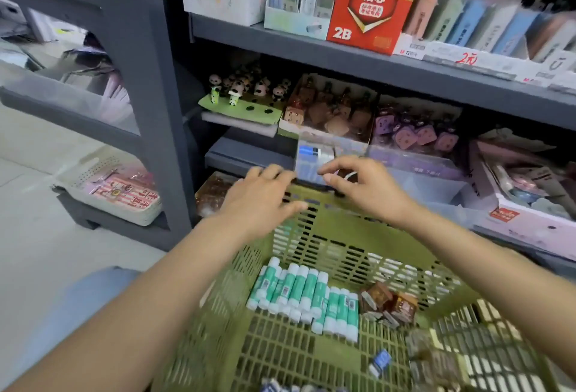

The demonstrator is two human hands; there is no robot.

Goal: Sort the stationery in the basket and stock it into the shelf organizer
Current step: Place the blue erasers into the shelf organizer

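Green slatted basket (311,357) occupies the lower centre. Glue sticks (307,295) lie side by side on its floor, long axes running about 1 to 7 o'clock, white caps toward 7. Brown packets (388,304) sit just beside them at 3 o'clock. Left hand (265,195) hovers over the far rim, fingers straight and spread, holding nothing. Right hand (363,184), fingers curled, is at a clear organizer box (314,159) on the shelf; whether it grips cannot be told. Open basket floor lies toward 6 o'clock.
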